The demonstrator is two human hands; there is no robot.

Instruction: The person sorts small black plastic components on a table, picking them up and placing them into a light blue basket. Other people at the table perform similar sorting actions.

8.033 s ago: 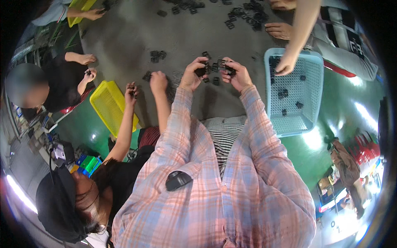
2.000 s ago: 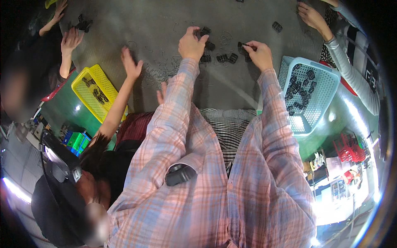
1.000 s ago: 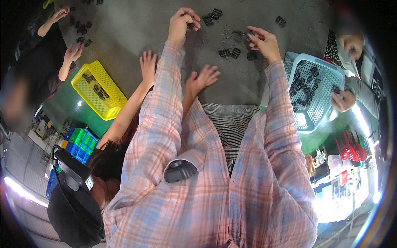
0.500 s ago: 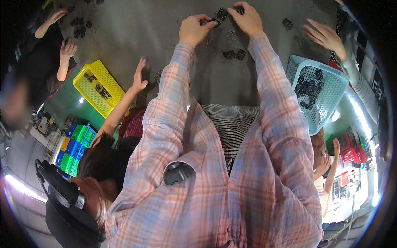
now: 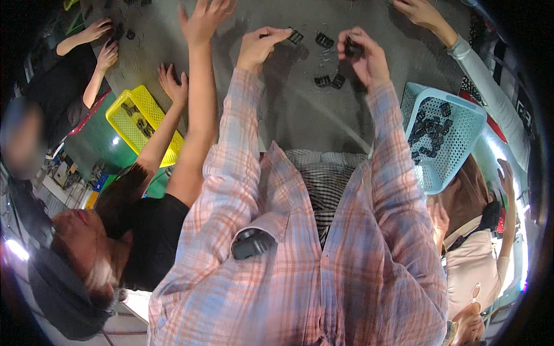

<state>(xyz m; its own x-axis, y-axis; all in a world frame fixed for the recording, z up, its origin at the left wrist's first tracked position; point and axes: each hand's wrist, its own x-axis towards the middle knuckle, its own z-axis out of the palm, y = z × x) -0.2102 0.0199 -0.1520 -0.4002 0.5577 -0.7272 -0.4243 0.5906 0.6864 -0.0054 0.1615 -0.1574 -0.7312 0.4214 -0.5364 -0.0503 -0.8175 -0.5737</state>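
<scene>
Between the thumb and fingertips of my left hand is a small black slotted plastic part, held just above the grey table. My right hand curls around a dark plastic piece, partly covered by the fingers; whether it is one piece or more I cannot tell. On the table between my hands lies another black part. Nearer to me, a small group of black parts rests on the surface. Thin scraps, too small to make out, are scattered around them.
At the left, a yellow basket contains some black parts. A light blue basket with several more stands at the right. A co-worker's arm stretches across the table close to my left forearm. Another person's sleeved arm reaches in from the right.
My hands have moved apart, the right one going right and nearer to me. The left co-worker has leaned in with an arm stretched forward. The right-hand person's hand has moved farther away.
</scene>
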